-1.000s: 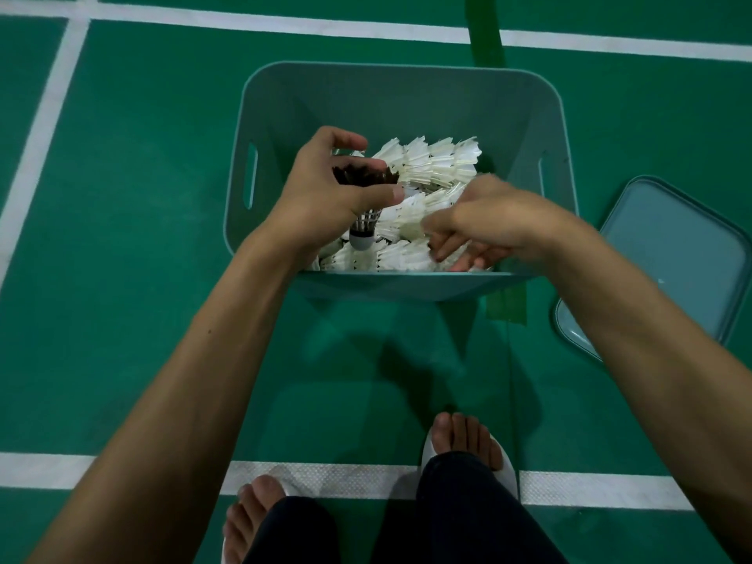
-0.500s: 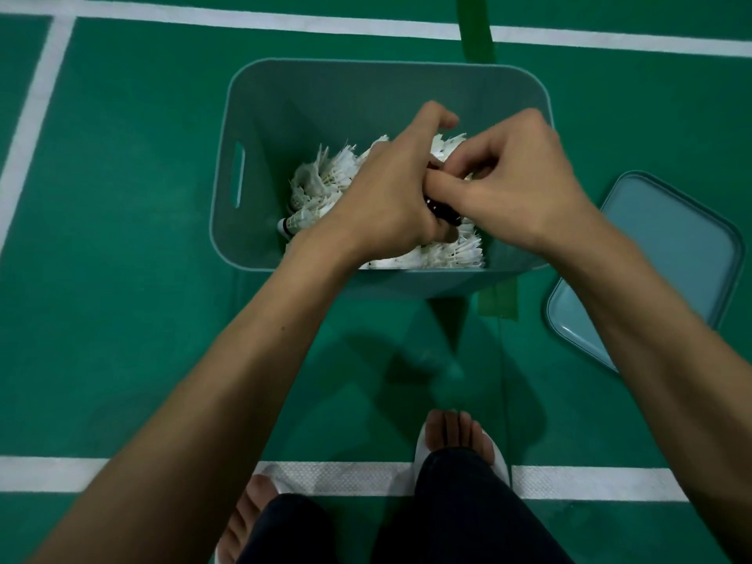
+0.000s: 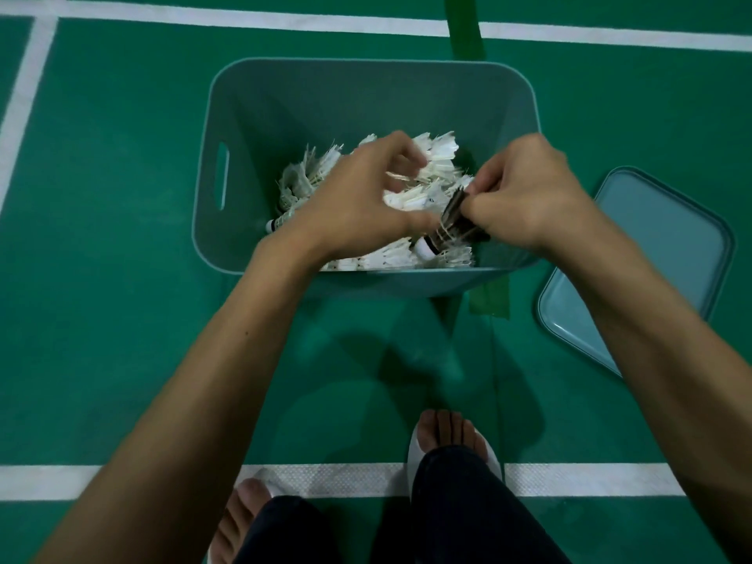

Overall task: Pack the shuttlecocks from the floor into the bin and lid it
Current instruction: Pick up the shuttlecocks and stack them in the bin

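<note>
Head: dark shuttlecock (image 3: pixel 449 221) points cork down-left.

Left hand (image 3: pixel 358 205) and right hand (image 3: pixel 525 197) bare. Forearms (image 3: pixel 195 392) bare to the near frame edge. Dark trousers (image 3: pixel 460 510) on both legs. White open-toed slide (image 3: pixel 416 451) on right foot; toes (image 3: pixel 244 506) of left foot bare.

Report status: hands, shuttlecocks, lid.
Right hand pinches dark shuttlecock over the bin; left hand curled beside it, grip unclear. White shuttlecocks piled inside. Lid off, on floor right of bin. No obstruction seen.
</note>
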Demonstrator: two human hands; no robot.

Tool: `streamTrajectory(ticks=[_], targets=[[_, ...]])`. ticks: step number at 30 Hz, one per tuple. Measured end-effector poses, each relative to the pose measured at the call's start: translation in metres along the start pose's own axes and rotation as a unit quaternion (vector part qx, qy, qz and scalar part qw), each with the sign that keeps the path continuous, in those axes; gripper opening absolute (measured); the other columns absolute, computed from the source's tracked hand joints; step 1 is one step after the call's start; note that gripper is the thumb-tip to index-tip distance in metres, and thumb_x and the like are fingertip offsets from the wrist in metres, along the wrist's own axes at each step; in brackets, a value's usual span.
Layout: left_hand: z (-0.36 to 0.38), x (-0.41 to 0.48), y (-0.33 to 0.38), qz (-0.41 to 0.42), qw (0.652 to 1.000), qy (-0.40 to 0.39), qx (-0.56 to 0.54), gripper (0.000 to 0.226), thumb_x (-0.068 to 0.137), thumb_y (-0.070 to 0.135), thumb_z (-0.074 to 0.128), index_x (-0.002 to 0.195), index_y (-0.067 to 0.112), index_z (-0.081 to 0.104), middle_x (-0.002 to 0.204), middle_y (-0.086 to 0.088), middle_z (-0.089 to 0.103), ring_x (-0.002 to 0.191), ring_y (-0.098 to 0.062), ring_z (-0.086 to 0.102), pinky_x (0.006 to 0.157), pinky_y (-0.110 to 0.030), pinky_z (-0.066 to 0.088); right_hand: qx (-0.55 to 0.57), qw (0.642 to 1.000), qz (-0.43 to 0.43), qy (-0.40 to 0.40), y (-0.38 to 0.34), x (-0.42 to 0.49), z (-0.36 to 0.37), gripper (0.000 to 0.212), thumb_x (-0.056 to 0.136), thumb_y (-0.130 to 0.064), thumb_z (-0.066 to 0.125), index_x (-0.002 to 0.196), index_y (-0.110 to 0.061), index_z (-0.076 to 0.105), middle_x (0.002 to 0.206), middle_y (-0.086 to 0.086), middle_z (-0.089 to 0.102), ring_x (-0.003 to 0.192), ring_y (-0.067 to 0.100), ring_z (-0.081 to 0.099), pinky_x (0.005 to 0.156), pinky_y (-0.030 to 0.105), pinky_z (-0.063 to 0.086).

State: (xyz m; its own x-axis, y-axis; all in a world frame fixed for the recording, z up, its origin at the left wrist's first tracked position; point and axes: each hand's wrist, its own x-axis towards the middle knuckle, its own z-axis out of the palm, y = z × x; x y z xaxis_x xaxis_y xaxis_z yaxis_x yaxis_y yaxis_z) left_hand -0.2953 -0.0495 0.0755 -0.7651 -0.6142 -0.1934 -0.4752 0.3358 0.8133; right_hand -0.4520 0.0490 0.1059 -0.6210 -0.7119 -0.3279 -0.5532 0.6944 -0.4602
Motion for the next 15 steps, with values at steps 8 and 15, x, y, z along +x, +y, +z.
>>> streamTrajectory(ticks=[8, 15], targets=[[-0.029, -0.016, -0.037, -0.138, 0.967, -0.025, 0.211, 0.02, 0.084, 0.007, 0.07, 0.077, 0.025, 0.065, 0.085, 0.006, 0.068, 0.09, -0.022, 0.067, 0.085, -0.041, 0.057, 0.059, 0.988, 0.069, -0.128, -0.003, 0.007, 0.031, 0.017, 0.087, -0.006, 0.054, 0.097, 0.002, 0.065, 0.08, 0.018, 0.075, 0.06, 0.026, 0.073, 0.069, 0.044, 0.065], [-0.025, -0.015, -0.043, -0.161, 0.969, -0.065, 0.178, 0.025, 0.091, 0.001, 0.057, 0.088, 0.02, 0.072, 0.101, -0.003, 0.07, 0.073, -0.01, 0.058, 0.066, -0.027, 0.046, 0.184, 0.94, 0.128, -0.259, -0.012, 0.017, 0.045, 0.004, 0.097, -0.009, 0.059, 0.096, -0.005, 0.057, 0.092, 0.018, 0.069, 0.073, 0.028, 0.068, 0.059, 0.031, 0.061]])
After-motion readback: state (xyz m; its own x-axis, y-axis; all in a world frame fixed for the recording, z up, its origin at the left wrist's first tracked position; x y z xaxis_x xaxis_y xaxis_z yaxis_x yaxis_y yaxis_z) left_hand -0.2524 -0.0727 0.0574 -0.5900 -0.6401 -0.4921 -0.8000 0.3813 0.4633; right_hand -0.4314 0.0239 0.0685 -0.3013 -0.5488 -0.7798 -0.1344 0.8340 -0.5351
